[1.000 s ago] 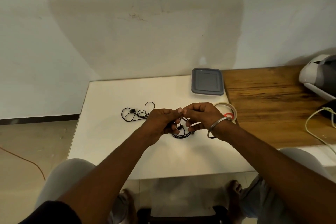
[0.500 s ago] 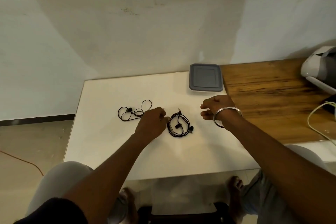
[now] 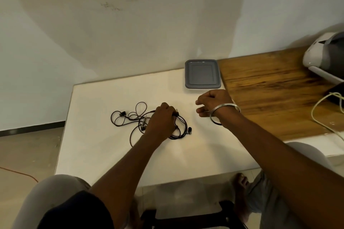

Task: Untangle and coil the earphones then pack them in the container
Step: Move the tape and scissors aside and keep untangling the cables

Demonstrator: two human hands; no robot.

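- Tabletop (image 3: 111, 154): white, carries all task items.
- Left hand (image 3: 163, 122): knuckles up, fingers curled down onto black earphone cords (image 3: 176, 117); exact cord gripped hidden beneath hand.
- Tangled set (image 3: 136, 117): loose loops on tabletop, just left of left hand.
- Coiled set (image 3: 181, 133): round coil, just right of left hand, earbud at its right edge.
- Right hand (image 3: 212, 103): above tabletop, apart from cords, fingers loosely curled, nothing held. Metal bangle (image 3: 225, 105) on wrist.
- Container (image 3: 202, 73): grey lid on, far right corner of tabletop, beside wooden surface (image 3: 270, 98).
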